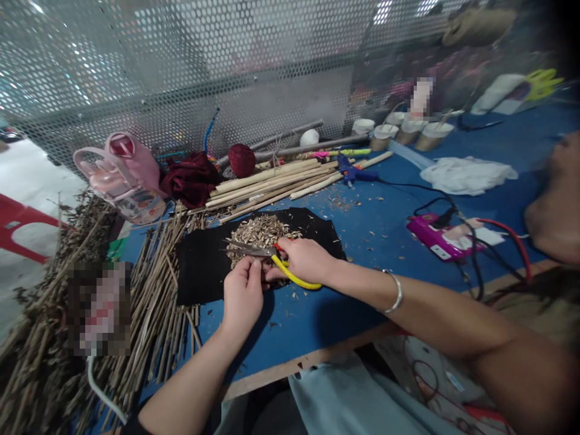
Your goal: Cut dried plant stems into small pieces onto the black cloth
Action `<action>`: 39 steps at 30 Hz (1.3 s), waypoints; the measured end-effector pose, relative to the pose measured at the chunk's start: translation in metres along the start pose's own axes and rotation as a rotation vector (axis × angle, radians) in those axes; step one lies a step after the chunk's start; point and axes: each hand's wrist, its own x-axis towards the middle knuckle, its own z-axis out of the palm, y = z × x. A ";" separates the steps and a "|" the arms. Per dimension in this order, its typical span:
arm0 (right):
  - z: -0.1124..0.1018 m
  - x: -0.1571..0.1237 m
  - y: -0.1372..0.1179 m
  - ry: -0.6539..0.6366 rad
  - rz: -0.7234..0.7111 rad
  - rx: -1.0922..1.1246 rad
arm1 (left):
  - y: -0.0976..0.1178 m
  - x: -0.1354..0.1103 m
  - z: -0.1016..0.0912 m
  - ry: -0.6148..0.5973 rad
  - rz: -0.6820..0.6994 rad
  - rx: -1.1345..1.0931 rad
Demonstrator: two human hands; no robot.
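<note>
My right hand (pixel 308 258) is wrapped round a pair of scissors (pixel 254 249) with yellow handles, the blades pointing left. Just below the blades my left hand (pixel 243 290) is closed, thumb and finger pinched together; what it holds is too small to make out. Beyond both hands, a heap of short, pale cut stalk pieces (pixel 260 229) lies on a black cloth (pixel 202 266). The blades lie over the near side of this heap.
Long dry stalks (pixel 154 302) lie on the left of the blue table (pixel 362 232). Pale sticks (pixel 267 181), a burgundy yarn ball (pixel 241 160) and a blue glue gun (pixel 353 171) lie behind. A purple power strip (pixel 435 238) with cables sits right, near another person's arm.
</note>
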 end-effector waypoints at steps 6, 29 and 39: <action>-0.006 0.002 0.002 0.005 -0.014 0.018 | -0.001 0.002 0.003 -0.013 -0.047 -0.144; -0.013 -0.003 0.001 0.153 -0.203 0.103 | 0.003 0.006 -0.001 -0.021 -0.092 -0.328; -0.003 0.000 -0.002 0.193 -0.214 0.119 | 0.009 -0.002 0.002 0.039 0.034 -0.118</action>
